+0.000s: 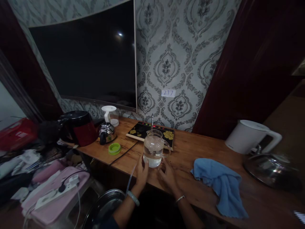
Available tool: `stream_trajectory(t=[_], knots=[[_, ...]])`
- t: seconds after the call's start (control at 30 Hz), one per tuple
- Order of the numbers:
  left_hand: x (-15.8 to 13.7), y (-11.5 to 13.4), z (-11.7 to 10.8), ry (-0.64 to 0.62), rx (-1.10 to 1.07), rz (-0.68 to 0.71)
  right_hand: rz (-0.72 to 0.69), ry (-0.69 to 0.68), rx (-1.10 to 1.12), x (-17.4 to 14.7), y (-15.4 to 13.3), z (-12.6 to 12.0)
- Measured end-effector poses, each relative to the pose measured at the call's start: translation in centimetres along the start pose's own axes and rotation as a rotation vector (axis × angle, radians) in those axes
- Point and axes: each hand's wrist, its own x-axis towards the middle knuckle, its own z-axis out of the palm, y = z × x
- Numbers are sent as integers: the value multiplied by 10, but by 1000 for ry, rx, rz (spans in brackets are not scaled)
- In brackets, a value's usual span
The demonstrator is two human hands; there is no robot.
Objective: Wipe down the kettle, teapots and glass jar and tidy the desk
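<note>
A clear glass pitcher [153,155] partly filled with water is upright near the table's front edge, its handle to the right. Against its lower left side rests my left hand [142,173], fingers curved round the glass. My right hand [168,175] is by the lower right side, below the handle, thumb and fingers apart; whether its fingertips touch the glass I cannot tell. Behind the pitcher lies a black induction cooker [135,130] with gold flowers and a lit red light. A thin metal spout [152,119] rises behind the pitcher's rim.
Left on the wooden table [183,156] are a green dish [114,149], a small steel kettle [107,132] and a red-black appliance [83,128]. A blue cloth [219,181], white electric kettle [247,136] and steel lid [269,170] lie right. A power strip [54,194] sits on a pink stool.
</note>
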Motion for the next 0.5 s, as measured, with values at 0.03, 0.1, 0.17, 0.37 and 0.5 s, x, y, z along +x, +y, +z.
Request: stream_trajectory(t=[0.03, 0.1, 0.17, 0.37, 0.5], knots=[[0, 0, 0, 2, 1, -3, 2, -1, -2, 0, 0, 0], [0, 0, 0, -3, 3, -9, -1, -6, 2, 0, 0, 0], [0, 0, -1, -13, 3, -14, -3, -7, 2, 0, 0, 0], [0, 1, -1, -12, 6, -4, -4, -11, -30, 0, 2, 0], [0, 0, -1, 1, 10, -10, -3, -3, -21, 0, 4, 1]])
